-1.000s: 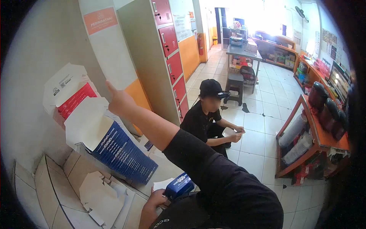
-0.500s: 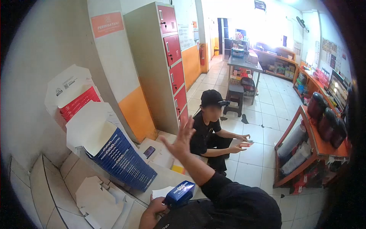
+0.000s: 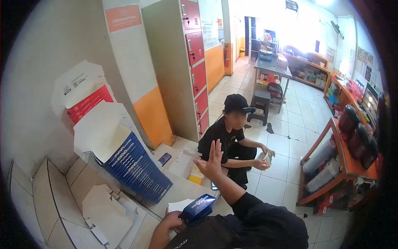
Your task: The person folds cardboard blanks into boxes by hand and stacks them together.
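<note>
1. Far left, a tall stack of red-and-white cardboard boxes [image 3: 91,103] leans near the wall, nested, its uppermost white flap raised; by appearance these are already shaped.

2. Below it, flat white cardboard pieces with notched edges [image 3: 105,211] lie overlapping – seemingly unfolded, and so the portion left to do.

3. Just right, a tilted stack of blue cardboard boxes with white lettering [image 3: 137,170] stands nested in many layers, the top one open; judged by its height, much shaping is done.

4. At lower centre, your left hand [image 3: 173,220] is curled around the near end of a single blue cardboard box with white lettering [image 3: 199,208], held against your black clothing. A white flap projects from it – the box looks partly formed and is apart from the stack.

5. Above that box, your right hand [image 3: 213,164] is raised, fingers extended and thumb spread, with nothing in its grasp.

6. Farther right, a crouching co-worker in black clothing and a black cap [image 3: 224,135] holds a small, thin item [image 3: 267,159], too small to identify.
</note>
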Action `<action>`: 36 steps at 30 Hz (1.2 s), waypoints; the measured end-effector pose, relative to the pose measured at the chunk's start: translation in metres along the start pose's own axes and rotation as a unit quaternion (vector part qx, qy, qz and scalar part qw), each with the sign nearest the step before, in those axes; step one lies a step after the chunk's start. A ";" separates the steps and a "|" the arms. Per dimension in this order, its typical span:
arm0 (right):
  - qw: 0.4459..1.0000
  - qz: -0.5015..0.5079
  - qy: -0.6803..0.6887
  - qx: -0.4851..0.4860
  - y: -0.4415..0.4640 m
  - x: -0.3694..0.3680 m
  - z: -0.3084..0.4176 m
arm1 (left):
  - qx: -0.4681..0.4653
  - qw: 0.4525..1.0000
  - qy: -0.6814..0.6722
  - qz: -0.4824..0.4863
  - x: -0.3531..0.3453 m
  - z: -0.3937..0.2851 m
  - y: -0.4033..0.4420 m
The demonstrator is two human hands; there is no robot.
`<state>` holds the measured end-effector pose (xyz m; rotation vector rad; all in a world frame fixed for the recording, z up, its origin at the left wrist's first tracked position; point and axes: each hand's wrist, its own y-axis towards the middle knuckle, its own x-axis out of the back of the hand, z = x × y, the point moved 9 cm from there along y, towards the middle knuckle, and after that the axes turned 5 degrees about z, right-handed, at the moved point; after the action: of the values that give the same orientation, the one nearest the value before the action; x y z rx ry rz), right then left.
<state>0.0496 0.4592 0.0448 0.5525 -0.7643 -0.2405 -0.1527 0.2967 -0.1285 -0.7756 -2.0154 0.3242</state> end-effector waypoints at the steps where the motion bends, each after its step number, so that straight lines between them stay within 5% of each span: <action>1: 0.999 -0.002 0.031 0.015 0.001 0.001 0.008 | 0.007 1.000 0.008 -0.001 -0.002 0.005 0.004; 6: 0.978 -0.034 0.169 0.115 0.032 0.049 0.096 | -0.012 1.000 0.011 -0.022 -0.002 0.007 0.003; 11: 0.904 0.068 0.396 0.149 0.045 0.104 0.218 | 0.002 1.000 0.025 0.004 -0.006 0.011 0.009; 16: 0.892 0.227 0.276 0.279 0.021 0.050 0.291 | -0.011 0.999 0.036 -0.013 -0.007 0.009 0.004; 18: 0.867 0.414 0.153 0.231 -0.003 0.015 0.297 | -0.020 0.999 0.021 -0.022 -0.007 0.009 0.001; 21: 0.853 0.458 0.116 0.222 -0.021 -0.004 0.287 | -0.024 0.999 0.002 -0.026 -0.002 0.004 -0.001; 27: 0.896 0.372 0.169 0.173 0.001 0.004 0.251 | -0.028 0.999 0.006 -0.024 -0.007 0.009 0.004; 33: 0.946 0.207 0.248 -0.003 0.043 0.036 0.180 | -0.024 1.000 0.012 -0.010 -0.005 0.007 0.003; 36: 0.951 0.229 0.201 -0.041 0.047 0.028 0.158 | -0.014 1.000 0.024 0.003 -0.011 0.017 0.011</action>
<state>-0.0423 0.4263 0.1810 0.3154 -0.4632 0.2663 -0.1588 0.2991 -0.1505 -0.8001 -1.9756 0.2788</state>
